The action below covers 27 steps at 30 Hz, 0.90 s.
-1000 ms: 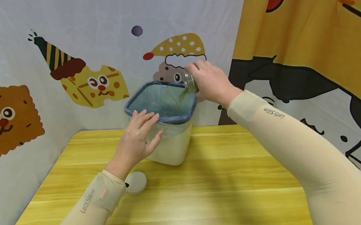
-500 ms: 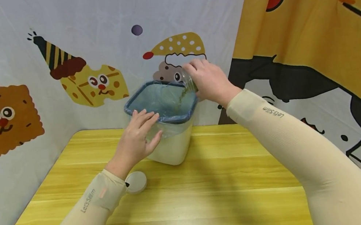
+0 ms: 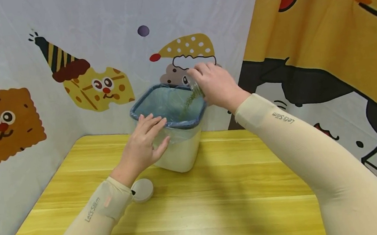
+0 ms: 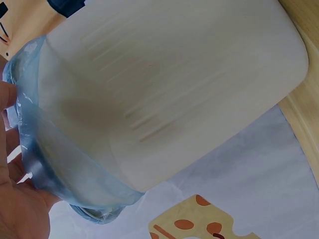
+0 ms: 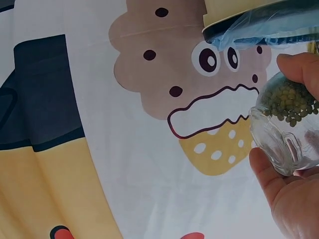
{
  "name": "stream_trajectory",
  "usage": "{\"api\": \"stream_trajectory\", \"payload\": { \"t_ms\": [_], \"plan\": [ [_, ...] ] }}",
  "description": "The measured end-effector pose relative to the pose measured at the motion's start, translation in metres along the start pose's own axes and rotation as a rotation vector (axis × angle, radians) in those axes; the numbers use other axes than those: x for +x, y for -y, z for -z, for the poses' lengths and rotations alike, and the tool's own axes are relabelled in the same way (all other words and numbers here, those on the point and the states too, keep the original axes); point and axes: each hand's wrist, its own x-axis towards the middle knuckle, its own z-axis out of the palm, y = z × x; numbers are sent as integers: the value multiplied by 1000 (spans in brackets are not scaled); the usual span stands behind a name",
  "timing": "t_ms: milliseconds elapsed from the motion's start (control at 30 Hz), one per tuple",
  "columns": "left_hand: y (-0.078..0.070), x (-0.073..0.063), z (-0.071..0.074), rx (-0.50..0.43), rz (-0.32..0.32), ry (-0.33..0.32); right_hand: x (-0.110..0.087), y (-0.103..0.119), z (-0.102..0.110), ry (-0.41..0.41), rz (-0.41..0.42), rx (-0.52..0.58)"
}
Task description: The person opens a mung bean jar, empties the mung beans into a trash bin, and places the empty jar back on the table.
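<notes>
My right hand (image 3: 217, 83) grips a clear glass jar (image 5: 273, 142) tilted over the mouth of a white trash bin (image 3: 180, 156). Small green mung beans (image 3: 188, 105) stream from the jar's mouth into the bin; more beans (image 5: 290, 97) lie inside the jar in the right wrist view. A blue rim with a translucent bluish bag (image 4: 79, 177) folded over it tops the bin. My left hand (image 3: 139, 143) rests its extended fingers on the near left of that rim, thumb spread apart. The bottom of the bin's inside is hidden.
A round white lid (image 3: 142, 190) lies on the yellow wood-grain table (image 3: 192, 220), beside my left wrist. Behind the bin hangs a printed cloth (image 3: 104, 34) with cartoon figures; its orange part (image 3: 323, 23) is at the right.
Beans keep pouring, and the stream looks denser than half a second ago. My right hand has tipped the jar slightly further to the left. The left hand, bin and lid stay put.
</notes>
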Motion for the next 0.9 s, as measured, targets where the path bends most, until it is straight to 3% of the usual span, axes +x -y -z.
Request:
{"api": "stream_trajectory", "payload": {
  "t_ms": [200,533,900],
  "plan": [
    [0,0,0,1,-3,-5,-1,-1,0,-51,26,-8],
    [0,0,0,-6,4,3,2,1,-5,-231,158,-105],
    [1,0,0,3,-7,-2,4,14,-11,-186,351,-335]
  ]
}}
